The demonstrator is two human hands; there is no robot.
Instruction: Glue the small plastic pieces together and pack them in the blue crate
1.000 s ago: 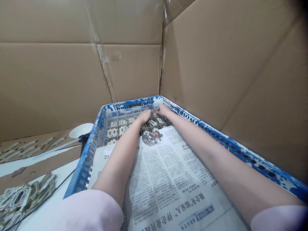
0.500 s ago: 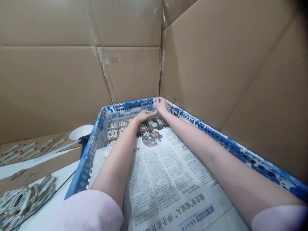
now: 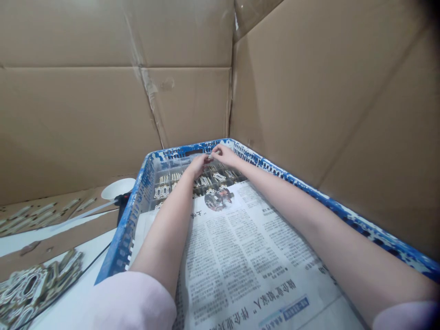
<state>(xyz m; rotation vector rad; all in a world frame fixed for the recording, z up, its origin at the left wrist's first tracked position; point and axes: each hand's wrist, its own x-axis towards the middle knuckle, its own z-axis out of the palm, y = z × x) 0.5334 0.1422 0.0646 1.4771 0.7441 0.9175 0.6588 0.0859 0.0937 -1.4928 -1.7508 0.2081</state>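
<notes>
My left hand and my right hand meet above the far end of a clear plastic compartment box. Their fingertips nearly touch, and whatever lies between them is too small to make out. Brass-coloured rods and ornate openwork metal frames fill the box's compartments, and my forearms hide part of them. A newspaper covers the near part of the blue plastic crate holding the box.
Tall cardboard walls rise behind and to the right of the crate. To its left are a white bowl, a black clamp, long metal bars on cardboard, and a pile of ornate frames.
My right hand has left the crate's far rim and moved left and nearer, its fingers now meeting those of my left hand. My left hand has shifted slightly left.
</notes>
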